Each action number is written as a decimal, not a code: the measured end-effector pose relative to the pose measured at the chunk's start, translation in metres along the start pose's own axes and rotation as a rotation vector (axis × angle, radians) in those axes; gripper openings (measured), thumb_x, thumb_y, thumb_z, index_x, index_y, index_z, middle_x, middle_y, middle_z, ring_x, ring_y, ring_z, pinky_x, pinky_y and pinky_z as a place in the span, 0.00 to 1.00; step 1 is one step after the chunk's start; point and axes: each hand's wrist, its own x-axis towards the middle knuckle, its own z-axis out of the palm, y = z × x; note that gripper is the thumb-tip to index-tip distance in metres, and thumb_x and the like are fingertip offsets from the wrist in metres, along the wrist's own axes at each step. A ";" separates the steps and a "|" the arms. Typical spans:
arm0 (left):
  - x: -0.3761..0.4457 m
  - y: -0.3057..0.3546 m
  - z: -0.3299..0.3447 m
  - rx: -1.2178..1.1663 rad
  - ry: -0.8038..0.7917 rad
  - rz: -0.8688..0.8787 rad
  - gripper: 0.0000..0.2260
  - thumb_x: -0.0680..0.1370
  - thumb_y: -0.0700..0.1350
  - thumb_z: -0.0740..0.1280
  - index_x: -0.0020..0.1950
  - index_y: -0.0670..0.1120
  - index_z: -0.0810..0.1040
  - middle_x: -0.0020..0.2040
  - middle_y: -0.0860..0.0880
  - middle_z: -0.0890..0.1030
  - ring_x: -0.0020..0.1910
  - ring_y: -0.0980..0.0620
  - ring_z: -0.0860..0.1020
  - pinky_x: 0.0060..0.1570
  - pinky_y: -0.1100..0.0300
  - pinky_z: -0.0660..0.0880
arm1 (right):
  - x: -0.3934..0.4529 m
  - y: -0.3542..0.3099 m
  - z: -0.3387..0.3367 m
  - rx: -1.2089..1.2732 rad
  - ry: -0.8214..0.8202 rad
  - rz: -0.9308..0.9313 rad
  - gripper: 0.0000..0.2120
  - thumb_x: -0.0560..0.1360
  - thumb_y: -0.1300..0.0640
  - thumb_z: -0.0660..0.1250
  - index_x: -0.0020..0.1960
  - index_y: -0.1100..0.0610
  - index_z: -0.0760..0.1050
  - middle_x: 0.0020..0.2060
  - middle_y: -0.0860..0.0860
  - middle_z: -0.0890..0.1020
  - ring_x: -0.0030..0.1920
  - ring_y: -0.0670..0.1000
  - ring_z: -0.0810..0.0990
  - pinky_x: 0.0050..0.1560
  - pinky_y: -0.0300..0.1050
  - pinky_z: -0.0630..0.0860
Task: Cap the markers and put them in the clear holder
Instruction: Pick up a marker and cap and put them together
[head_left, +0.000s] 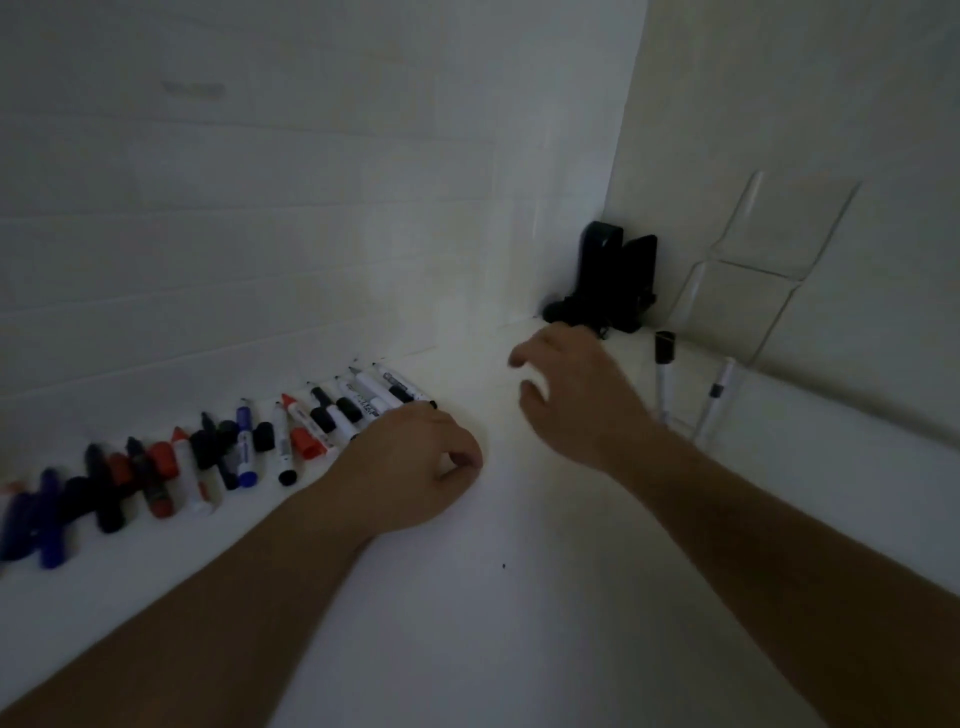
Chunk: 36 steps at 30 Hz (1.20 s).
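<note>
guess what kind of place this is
Probably an office or classroom supply corner, dimly lit. A row of whiteboard markers with loose caps lies on a white shelf, a clear holder hangs on the wall, and a black device sits in the corner.

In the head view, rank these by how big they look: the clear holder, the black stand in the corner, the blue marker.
1. Clear holder, largest.
2. Black stand.
3. Blue marker, smallest.
The marker lies nearer the camera, so its true size may be smaller still.

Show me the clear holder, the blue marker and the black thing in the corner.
clear holder (737, 306): head view, front wall.
blue marker (244, 441): head view, mid barrel.
black thing (602, 270): head view, upright body.
</note>
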 end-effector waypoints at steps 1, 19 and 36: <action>0.000 -0.003 -0.004 0.050 0.020 -0.042 0.07 0.74 0.52 0.65 0.46 0.56 0.84 0.41 0.57 0.82 0.43 0.57 0.77 0.47 0.58 0.76 | 0.003 -0.007 0.017 0.093 -0.082 -0.003 0.13 0.74 0.58 0.66 0.59 0.52 0.78 0.57 0.51 0.78 0.57 0.55 0.74 0.60 0.53 0.74; 0.001 -0.024 -0.017 0.277 0.163 -0.588 0.12 0.73 0.46 0.62 0.49 0.59 0.82 0.45 0.57 0.82 0.50 0.50 0.72 0.50 0.51 0.73 | 0.021 -0.021 0.061 -0.037 -0.438 0.039 0.16 0.81 0.42 0.57 0.60 0.50 0.74 0.42 0.51 0.73 0.40 0.52 0.71 0.36 0.45 0.65; 0.094 -0.050 -0.029 0.433 -0.430 -0.714 0.19 0.75 0.54 0.65 0.65 0.67 0.72 0.66 0.54 0.74 0.67 0.42 0.64 0.67 0.43 0.60 | -0.017 0.013 0.045 0.709 -0.166 0.385 0.20 0.78 0.54 0.63 0.68 0.42 0.63 0.29 0.54 0.77 0.29 0.55 0.77 0.34 0.61 0.79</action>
